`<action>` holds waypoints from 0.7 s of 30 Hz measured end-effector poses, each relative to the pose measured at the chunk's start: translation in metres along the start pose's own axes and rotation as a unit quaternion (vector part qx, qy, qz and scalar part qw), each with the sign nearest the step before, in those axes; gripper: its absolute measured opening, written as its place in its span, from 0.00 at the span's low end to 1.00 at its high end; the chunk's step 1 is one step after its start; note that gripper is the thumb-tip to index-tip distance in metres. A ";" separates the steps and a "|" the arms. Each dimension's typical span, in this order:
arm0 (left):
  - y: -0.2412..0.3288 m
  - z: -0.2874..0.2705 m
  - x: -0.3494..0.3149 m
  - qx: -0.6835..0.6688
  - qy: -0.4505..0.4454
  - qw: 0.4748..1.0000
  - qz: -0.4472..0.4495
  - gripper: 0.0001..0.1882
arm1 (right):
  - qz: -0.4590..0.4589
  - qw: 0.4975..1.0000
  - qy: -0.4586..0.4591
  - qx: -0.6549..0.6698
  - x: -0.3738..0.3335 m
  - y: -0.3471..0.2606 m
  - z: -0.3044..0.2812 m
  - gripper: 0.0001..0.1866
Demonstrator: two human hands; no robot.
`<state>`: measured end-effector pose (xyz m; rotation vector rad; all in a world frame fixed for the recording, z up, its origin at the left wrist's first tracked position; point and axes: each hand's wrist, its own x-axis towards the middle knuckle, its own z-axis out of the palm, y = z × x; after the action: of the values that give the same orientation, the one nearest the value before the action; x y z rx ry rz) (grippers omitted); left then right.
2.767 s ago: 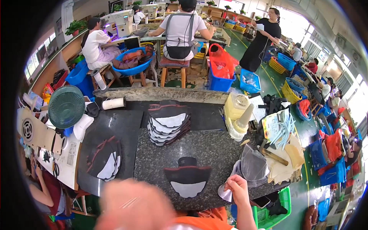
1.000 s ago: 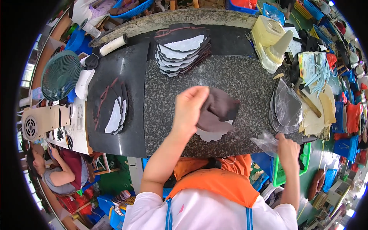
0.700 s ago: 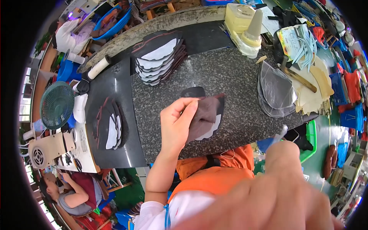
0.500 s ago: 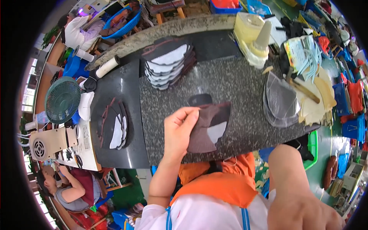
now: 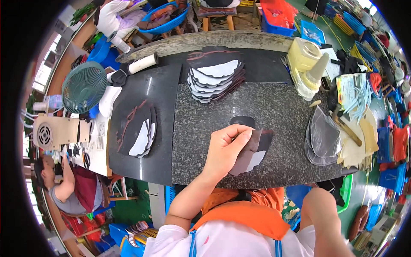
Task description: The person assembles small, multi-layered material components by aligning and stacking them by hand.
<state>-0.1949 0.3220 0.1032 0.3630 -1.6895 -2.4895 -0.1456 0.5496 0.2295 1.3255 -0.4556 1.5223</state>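
Observation:
My left hand (image 5: 229,147) is closed, thumb and fingers pinching the edge of a thin dark cut piece (image 5: 245,162). This piece is brown on the lifted part and black with a pale grey patch on the right side. It is held low over the speckled dark stone worktop (image 5: 205,128). A rounded black part (image 5: 242,121) shows just past my fingers; whether it belongs to the held piece I cannot tell. My right arm (image 5: 323,214) is bent down at the lower right, and its hand is beyond the lower edge.
Overlapping black-and-white cut pieces (image 5: 216,77) lie at the far middle, a smaller group (image 5: 143,132) on the left. At right are clear plastic sheets (image 5: 323,137), a wooden-handled tool (image 5: 349,130) and a yellowish container (image 5: 304,55). A green fan (image 5: 84,85) stands left; a co-worker (image 5: 70,184) sits nearby.
The view has shifted, so the table sits lower and farther right. My left hand still grips the piece, whose brown part has turned. My right hand has dropped out of the picture.

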 end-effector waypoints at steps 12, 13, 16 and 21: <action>0.009 -0.001 -0.005 0.494 -0.188 0.772 0.353 0.12 | 0.886 0.318 0.186 0.282 -0.166 0.043 -0.059 0.40; 0.000 0.003 -0.010 0.486 -0.236 0.752 0.377 0.13 | 0.891 0.298 0.245 0.237 -0.162 0.052 -0.054 0.38; -0.011 0.003 -0.024 0.434 -0.307 0.738 0.415 0.15 | 0.885 0.297 0.323 0.158 -0.168 0.053 -0.062 0.28; -0.041 -0.027 -0.024 -0.276 -0.043 0.953 -0.114 0.29 | 0.890 0.342 0.271 0.130 -0.168 0.055 -0.067 0.20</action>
<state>-0.1631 0.3183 0.0593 0.4072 -0.9407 -3.0372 -0.2476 0.5070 0.0760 -0.3699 -1.4596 3.6885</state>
